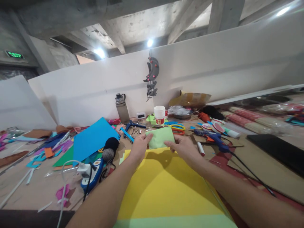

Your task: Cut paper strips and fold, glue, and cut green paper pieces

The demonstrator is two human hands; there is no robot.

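Yellow sheet (163, 183): flat, smooth, straight-edged; left of it, matte blue sheet (93, 139) and fuzzy round gray yarn ball (108, 155); both forearms (106, 186) reach forward along yellow sheet's sides; left hand (139, 146) and right hand (184, 147) pinch opposite sides of light green paper (161, 136), thumbs (149, 138) on near face; paper small, roughly rectangular, slightly creased, held at yellow sheet's far edge.

Glaring ceiling lamps (99, 53), soft shadow from the hands (139, 147) (184, 146) on yellow sheet (163, 191), stretched, blurry edges
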